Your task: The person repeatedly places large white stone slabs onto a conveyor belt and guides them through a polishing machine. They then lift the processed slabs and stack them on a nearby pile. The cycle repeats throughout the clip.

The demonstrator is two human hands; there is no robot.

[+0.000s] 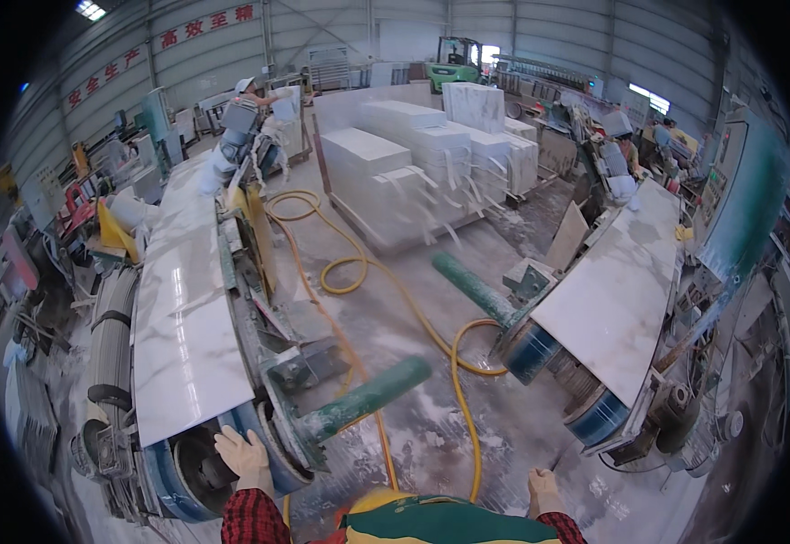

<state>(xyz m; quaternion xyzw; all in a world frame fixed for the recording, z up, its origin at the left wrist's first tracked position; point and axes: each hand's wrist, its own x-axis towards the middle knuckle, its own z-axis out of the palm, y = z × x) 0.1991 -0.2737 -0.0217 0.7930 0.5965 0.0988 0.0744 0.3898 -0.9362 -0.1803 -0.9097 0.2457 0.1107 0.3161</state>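
My left hand, in a pale glove and a red-and-black checked sleeve, has its fingers spread at the near end of the left machine. It is beside a blue wheel, just below the edge of a long polished white marble slab; whether it touches the wheel I cannot tell. Low in front of me, my right hand is gloved too, its fingers curled closed. What they hold, if anything, is hidden. Another veined marble slab lies on the right machine, above blue rollers, away from my right hand.
Green posts jut into the aisle from both machines. A yellow hose loops over the wet floor. Stacked pale stone blocks stand ahead, with a green forklift behind. A person is at the left machine's far end.
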